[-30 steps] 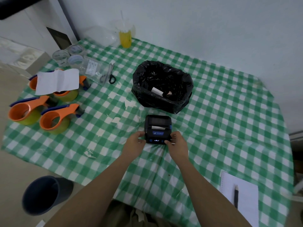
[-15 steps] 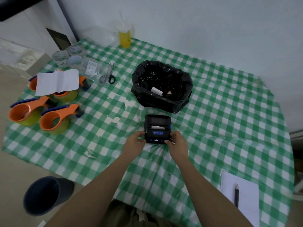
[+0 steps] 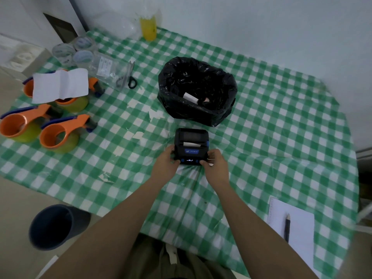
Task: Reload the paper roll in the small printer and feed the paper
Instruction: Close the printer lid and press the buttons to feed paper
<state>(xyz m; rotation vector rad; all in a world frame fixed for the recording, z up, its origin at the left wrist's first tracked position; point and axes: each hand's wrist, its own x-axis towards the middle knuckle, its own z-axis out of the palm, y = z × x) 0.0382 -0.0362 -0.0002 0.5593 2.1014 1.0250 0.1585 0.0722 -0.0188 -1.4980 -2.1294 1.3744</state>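
Observation:
A small black printer (image 3: pixel 191 141) with a blue label and a lit display sits on the green checked tablecloth (image 3: pixel 271 121), its lid closed. A short strip of white paper (image 3: pixel 190 144) sticks out of its slot. My left hand (image 3: pixel 166 163) grips the printer's left front corner. My right hand (image 3: pixel 216 165) holds the right front corner, thumb on the front edge by the blue buttons.
A bin lined with a black bag (image 3: pixel 198 90) stands just behind the printer, a white paper roll (image 3: pixel 190 97) inside. Orange tape dispensers (image 3: pixel 60 131) and scissors (image 3: pixel 127 78) lie left. A notepad with pencil (image 3: pixel 289 228) lies at the right front. A dark bucket (image 3: pixel 53 226) stands on the floor.

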